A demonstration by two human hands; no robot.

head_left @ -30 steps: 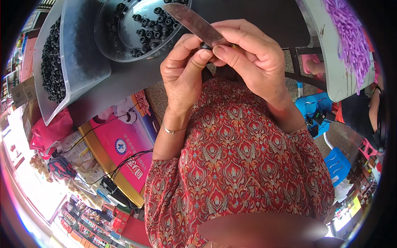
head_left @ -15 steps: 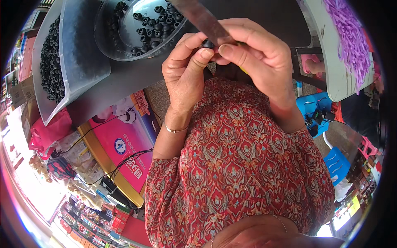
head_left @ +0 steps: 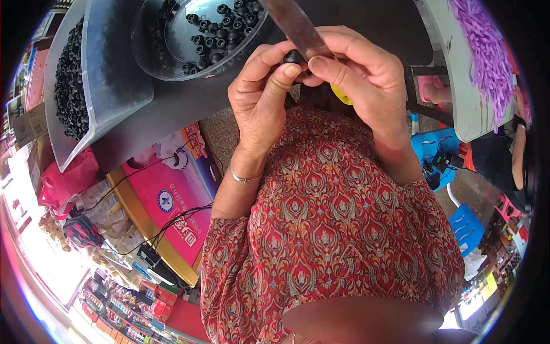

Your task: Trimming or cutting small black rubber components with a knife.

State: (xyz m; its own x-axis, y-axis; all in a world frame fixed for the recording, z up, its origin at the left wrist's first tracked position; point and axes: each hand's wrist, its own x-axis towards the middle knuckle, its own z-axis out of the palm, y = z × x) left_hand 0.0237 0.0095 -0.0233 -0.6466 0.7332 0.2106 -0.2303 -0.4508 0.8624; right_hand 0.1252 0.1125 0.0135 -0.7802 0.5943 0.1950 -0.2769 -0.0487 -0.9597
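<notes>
Both hands meet above the front edge of the dark table. My left hand (head_left: 260, 97) pinches a small round black part (head_left: 293, 57) between thumb and fingers. My right hand (head_left: 364, 74) is closed on a flat, brownish knife blade (head_left: 295, 26), its thumb pressed on the blade's near end. The blade slants up to the left and runs past the top of the view. Under the right palm shows a yellow piece (head_left: 341, 95); whether it belongs to the knife I cannot tell. Blade and black part lie close together; fingers hide whether they touch.
A clear round bowl (head_left: 150, 67) with several similar black parts (head_left: 220, 34) stands beyond my left hand. Left of it is a translucent bin (head_left: 117, 109) heaped with small black pieces (head_left: 71, 86). Purple strips (head_left: 487, 63) lie on a pale table (head_left: 444, 40) at right, near blue chairs (head_left: 431, 150).
The black part and the blade have shifted slightly to the right, and the part shows more. More of the yellow piece is visible. At far right, another person's arm has come into view.
</notes>
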